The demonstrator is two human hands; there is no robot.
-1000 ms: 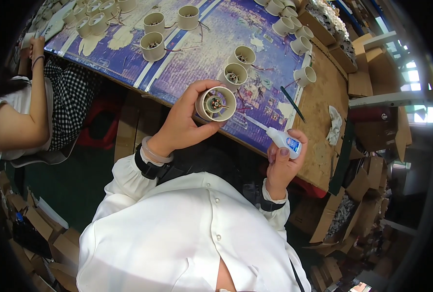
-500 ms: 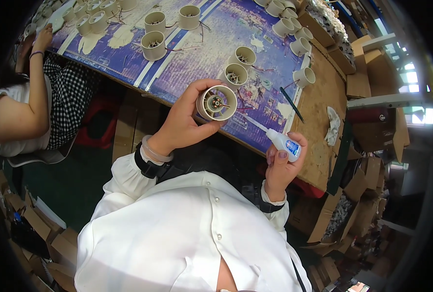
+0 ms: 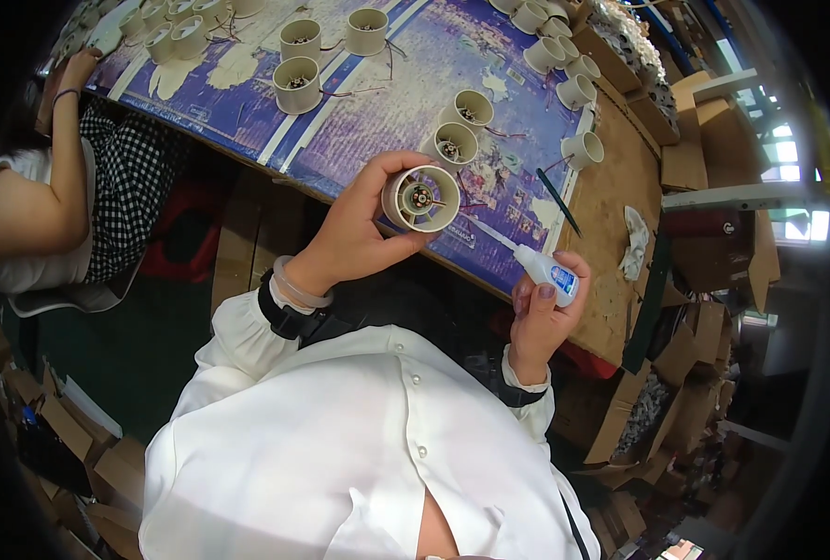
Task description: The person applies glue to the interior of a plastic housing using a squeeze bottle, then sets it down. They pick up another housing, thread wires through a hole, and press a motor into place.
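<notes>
My left hand (image 3: pixel 351 224) grips a cream cylindrical housing (image 3: pixel 392 207), its open end tilted up. Inside sits a small motor (image 3: pixel 419 197) with copper windings, held by spokes. In my right hand (image 3: pixel 547 313) is a white squeeze bottle (image 3: pixel 547 277) with a blue label and a long thin nozzle, which points toward the housing without touching it. Just beyond my left hand, two more cream housings stand on the table, a nearer one (image 3: pixel 455 145) and a farther one (image 3: pixel 472 109), with thin wires trailing from them.
The table (image 3: pixel 377 121) has a worn purple covering. More housings (image 3: pixel 298 86) stand farther back and along the right edge. A dark green stick (image 3: pixel 558 201) and a crumpled white cloth (image 3: pixel 635 243) lie on the right. At the left sits a co-worker (image 3: pixel 37 201). Cardboard boxes (image 3: pixel 681 355) stand at the right.
The housing in my left hand has shifted very slightly right. The bottle has stayed almost in place, its nozzle still apart from the housing. The co-worker's arm has moved slightly.
</notes>
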